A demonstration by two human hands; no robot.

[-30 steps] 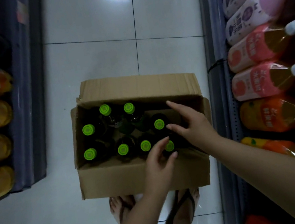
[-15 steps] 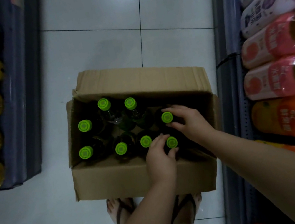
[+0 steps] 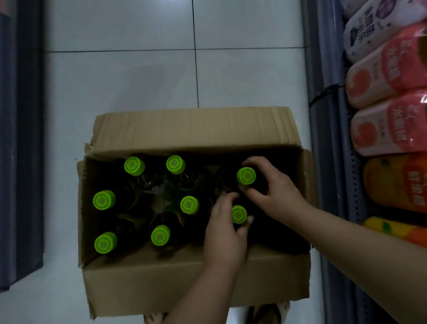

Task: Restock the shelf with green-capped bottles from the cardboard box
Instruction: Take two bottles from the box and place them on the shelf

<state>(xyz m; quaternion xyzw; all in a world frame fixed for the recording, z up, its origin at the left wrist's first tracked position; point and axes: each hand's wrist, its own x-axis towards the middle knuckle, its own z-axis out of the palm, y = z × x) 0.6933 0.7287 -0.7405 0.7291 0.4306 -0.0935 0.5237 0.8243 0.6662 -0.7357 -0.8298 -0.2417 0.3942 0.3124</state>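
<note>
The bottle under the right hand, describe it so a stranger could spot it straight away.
Find the open cardboard box on the white tiled floor between the shelves. Along its right side stand two green-capped bottles, each with a hand around its neck. Yours is the farther bottle, under the right hand, with its cap fully visible.

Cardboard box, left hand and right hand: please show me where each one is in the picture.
cardboard box (image 3: 198,283), head view, on its bare front wall.
left hand (image 3: 223,238), head view, on the back of the hand.
right hand (image 3: 279,191), head view, on the back of the hand.
</note>
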